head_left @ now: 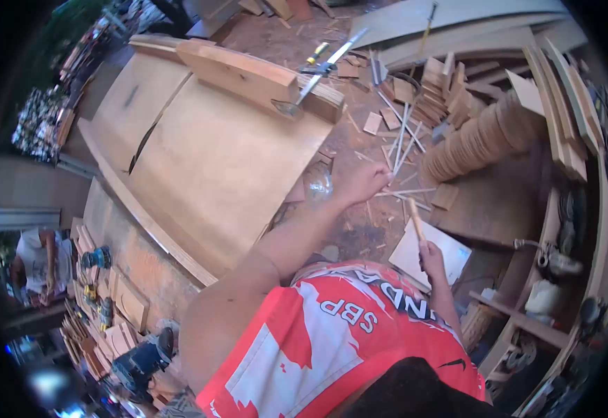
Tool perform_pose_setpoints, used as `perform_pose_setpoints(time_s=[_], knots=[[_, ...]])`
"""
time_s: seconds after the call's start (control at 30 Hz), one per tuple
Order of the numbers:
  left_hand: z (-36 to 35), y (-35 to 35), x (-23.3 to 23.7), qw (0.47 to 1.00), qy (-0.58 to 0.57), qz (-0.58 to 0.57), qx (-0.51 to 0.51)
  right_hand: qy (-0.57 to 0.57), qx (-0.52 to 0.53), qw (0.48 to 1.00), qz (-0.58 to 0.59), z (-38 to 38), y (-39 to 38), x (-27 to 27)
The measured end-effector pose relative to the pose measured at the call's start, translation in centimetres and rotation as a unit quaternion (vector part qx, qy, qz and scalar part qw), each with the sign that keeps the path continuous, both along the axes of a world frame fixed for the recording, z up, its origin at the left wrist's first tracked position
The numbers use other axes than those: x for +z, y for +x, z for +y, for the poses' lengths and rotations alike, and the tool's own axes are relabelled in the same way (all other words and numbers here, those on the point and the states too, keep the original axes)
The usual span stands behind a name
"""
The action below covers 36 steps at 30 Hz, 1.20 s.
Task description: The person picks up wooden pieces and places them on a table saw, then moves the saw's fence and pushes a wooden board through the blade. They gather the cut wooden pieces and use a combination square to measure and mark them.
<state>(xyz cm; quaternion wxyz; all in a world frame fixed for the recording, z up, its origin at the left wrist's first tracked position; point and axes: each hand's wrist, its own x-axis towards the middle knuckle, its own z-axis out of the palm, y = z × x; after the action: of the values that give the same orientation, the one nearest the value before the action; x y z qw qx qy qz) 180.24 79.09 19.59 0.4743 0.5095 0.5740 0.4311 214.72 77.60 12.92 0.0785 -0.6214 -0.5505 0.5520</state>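
My left hand (372, 182) is closed, reaching over the littered floor beside thin pale strips (403, 143). What its fingers hold, if anything, is too small to make out. Lower and to the right, my right hand (431, 258) grips a short pale wooden handle (415, 217), whose other end points away from me; no tool head shows. Behind that hand lies a white square board (454, 259). Left of my left arm stands a large curved plywood panel (213, 153) with a thick wooden block (238, 70) along its far edge. A bar clamp (325, 68) sits at the block's end.
Stacked curved wood pieces (481, 143) and offcuts lie to the right, near leaning boards (558, 111). Power tools, including a dark blue one (137, 362), rest on the left among wood scraps. Another person (43, 265) is at the far left. Shelving (527, 324) borders the right.
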Motion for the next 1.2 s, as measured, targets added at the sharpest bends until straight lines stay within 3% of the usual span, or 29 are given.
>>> perform_pose_setpoints(time_s=[0.07,0.13,0.27,0.43,0.5,0.53,0.57,0.67,0.8,0.87,0.9,0.97,1.07,1.2], knots=[[1.8,-3.6,2.6,0.984,0.127,0.089,0.084,-0.002,-0.037,0.998,0.055,3.4,-1.7,1.9],[2.3,-7.7,7.3,0.978,0.150,0.030,0.143,0.005,-0.047,0.995,0.084,7.9,-2.4,0.9],[2.8,-16.0,10.4,0.885,0.260,0.135,0.361,-0.029,-0.028,0.990,0.137,19.1,-6.1,-0.2],[2.7,-22.6,11.0,0.780,0.165,0.202,0.569,-0.115,-0.035,0.955,0.271,38.5,-16.3,-3.4],[3.4,-24.5,10.3,0.683,0.112,0.312,0.651,-0.136,-0.021,0.953,0.269,46.7,-21.6,-4.7],[4.0,-24.8,10.7,0.673,0.023,0.315,0.669,-0.152,-0.033,0.950,0.271,49.7,-25.6,-4.6],[4.8,-25.1,10.6,0.657,0.023,0.320,0.682,-0.156,-0.014,0.948,0.276,52.6,-29.3,-4.5],[6.8,-24.9,10.6,0.633,-0.126,0.322,0.692,-0.156,0.079,0.931,0.321,58.6,-38.5,-2.5],[7.2,-25.6,9.7,0.595,-0.147,0.302,0.730,-0.062,0.268,0.919,0.281,60.6,-49.3,0.1],[6.8,-25.6,9.7,0.666,-0.099,0.193,0.714,-0.062,0.351,0.907,0.225,61.7,-52.6,-1.6],[6.7,-25.0,9.7,0.654,-0.104,0.187,0.725,-0.057,0.414,0.892,0.174,62.0,-53.9,-2.4],[7.2,-25.4,10.6,0.635,-0.156,0.280,0.703,-0.077,0.447,0.876,0.161,63.2,-56.4,-5.8],[7.9,-24.9,11.7,0.638,-0.169,0.246,0.710,-0.152,0.440,0.877,0.119,64.4,-59.3,-8.2],[7.5,-24.5,10.5,0.635,-0.142,0.181,0.737,-0.162,0.486,0.858,0.038,63.8,-64.6,-6.3]])
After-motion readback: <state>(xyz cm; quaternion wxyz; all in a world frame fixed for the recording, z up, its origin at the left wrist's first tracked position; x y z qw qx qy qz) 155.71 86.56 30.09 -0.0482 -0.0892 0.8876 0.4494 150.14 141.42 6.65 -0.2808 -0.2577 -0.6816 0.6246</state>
